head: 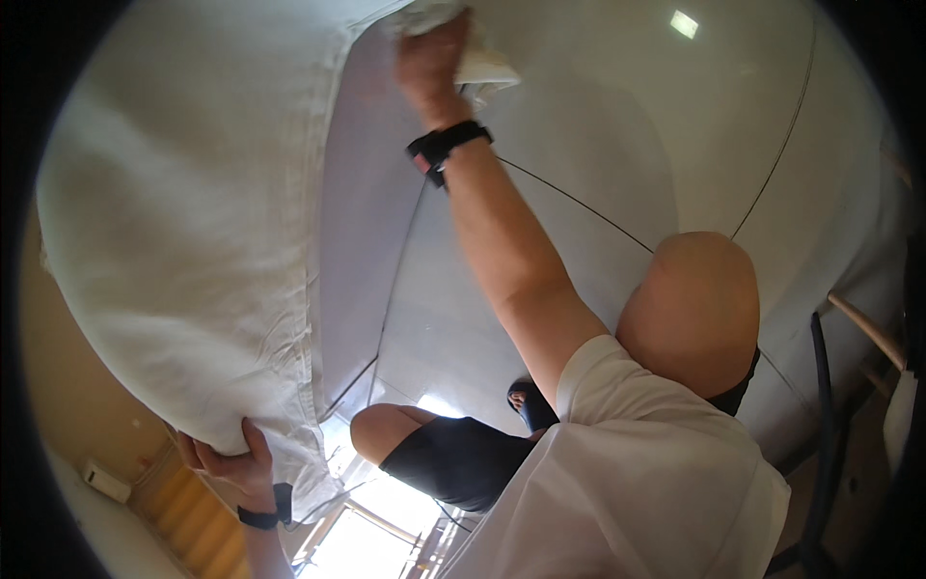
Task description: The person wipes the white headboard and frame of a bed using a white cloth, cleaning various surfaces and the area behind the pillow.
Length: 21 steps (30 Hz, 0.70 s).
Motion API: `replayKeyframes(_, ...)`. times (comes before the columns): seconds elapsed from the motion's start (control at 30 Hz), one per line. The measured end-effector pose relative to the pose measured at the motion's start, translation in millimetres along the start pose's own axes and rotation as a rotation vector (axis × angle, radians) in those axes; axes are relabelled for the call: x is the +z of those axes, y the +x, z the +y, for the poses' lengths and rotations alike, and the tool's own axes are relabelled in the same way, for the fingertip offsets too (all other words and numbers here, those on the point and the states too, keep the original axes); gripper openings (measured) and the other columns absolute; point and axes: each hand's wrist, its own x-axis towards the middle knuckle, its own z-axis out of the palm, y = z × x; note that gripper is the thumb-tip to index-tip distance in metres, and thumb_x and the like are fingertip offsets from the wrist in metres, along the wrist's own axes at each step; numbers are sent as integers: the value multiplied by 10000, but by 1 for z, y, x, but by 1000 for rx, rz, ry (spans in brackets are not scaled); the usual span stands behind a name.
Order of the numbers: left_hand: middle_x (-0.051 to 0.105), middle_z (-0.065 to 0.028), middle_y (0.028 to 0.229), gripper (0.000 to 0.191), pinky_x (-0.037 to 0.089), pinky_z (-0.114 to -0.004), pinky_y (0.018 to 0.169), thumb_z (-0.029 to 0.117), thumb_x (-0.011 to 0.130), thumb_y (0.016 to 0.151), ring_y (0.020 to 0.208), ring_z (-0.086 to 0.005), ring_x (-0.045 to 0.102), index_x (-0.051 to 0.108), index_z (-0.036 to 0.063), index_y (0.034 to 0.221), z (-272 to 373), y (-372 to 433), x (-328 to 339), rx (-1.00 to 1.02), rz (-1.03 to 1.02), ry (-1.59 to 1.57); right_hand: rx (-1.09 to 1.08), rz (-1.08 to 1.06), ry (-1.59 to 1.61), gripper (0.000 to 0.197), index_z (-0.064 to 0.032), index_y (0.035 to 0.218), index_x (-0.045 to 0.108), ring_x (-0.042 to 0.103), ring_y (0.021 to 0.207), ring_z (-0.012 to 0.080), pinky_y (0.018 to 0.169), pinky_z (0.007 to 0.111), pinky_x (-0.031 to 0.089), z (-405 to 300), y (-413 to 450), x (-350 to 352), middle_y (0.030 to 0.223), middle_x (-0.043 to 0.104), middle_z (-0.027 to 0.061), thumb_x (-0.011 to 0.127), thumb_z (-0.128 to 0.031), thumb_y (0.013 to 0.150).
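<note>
A large white fabric cover [195, 217], smooth over a bulky padded shape, fills the left side and has a creased hem along its right edge. At the far edge of the view, my right hand [434, 61] is blurred and closed around a bunched part of the white cloth. A loose flap of cloth [488, 72] sticks out beside it. At lower left my left hand [235, 463] grips the near end of the covered shape, thumb on top. Black bands circle both wrists. What lies under the cover is hidden.
Glossy pale floor tiles [579, 145] with dark joints spread below my bent knees. A wooden rod [864, 329] and dark furniture legs [821, 405] stand at the right. Bright window light [362, 543] enters at the bottom. A white box [107, 481] is on the wall at lower left.
</note>
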Motion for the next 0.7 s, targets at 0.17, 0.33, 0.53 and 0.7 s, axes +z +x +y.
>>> replayKeyframes(0.17,396,-289,1326,666,382,-543,975,244,686,864,1185,-431,425,332,-23,1361,0,5,-3,68,68,15,520,-348,85,538,-2,1369,427,410,1320,267,1093,341,320,71,-36,16,1444,427,140,568,-262,919)
replayKeyframes(0.33,437,-266,1334,649,351,-528,969,272,681,860,1170,-422,441,355,-9,1347,2,13,-16,97,60,-6,806,-835,529,262,45,1068,601,659,799,330,781,406,549,80,-51,-52,1009,667,157,500,-127,898)
replayKeyframes(0.53,463,-249,1312,556,353,-491,933,250,654,878,1136,-389,479,394,20,1312,-7,17,-22,106,84,-45,1317,-459,1174,283,-19,1096,619,637,1010,323,926,462,515,48,-16,-188,1083,657,137,495,-203,920)
replayKeyframes(0.7,468,-228,1323,575,350,-483,949,239,691,841,1177,-377,464,430,24,1307,-25,11,-6,71,41,-189,1199,-231,1076,411,-24,1197,605,591,1125,322,1000,458,469,-14,15,-262,1218,626,128,464,-303,929)
